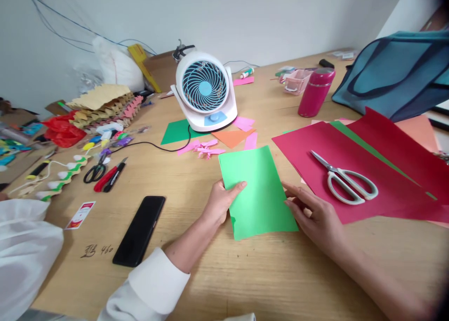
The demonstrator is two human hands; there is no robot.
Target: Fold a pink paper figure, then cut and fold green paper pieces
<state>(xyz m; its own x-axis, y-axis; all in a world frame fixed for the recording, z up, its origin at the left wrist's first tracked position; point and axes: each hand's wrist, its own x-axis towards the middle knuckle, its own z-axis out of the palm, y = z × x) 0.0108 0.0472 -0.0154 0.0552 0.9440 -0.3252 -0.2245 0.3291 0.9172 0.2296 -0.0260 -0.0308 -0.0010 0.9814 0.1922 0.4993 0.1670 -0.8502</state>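
Note:
A light green sheet of paper (258, 194) is held above the wooden table in front of me. My left hand (224, 200) grips its left edge, the thumb lying on top and the fingers hidden beneath. At the opposite edge, my right hand (314, 213) has its bent fingers and thumb closed on the sheet's side. A small torn or dented spot shows near the sheet's lower left corner. Grey-handled scissors (345, 178) lie on the dark red paper (372, 166), to the right of my right hand.
A white fan (205, 89) stands at the back, with pink and orange paper pieces (233, 137) before it. A phone (139, 229), cutter knives (111, 176) and black scissors (94, 172) lie left. A magenta bottle (316, 92) and blue bag (396, 73) stand right. Another person's white sleeve (26, 246) is at far left.

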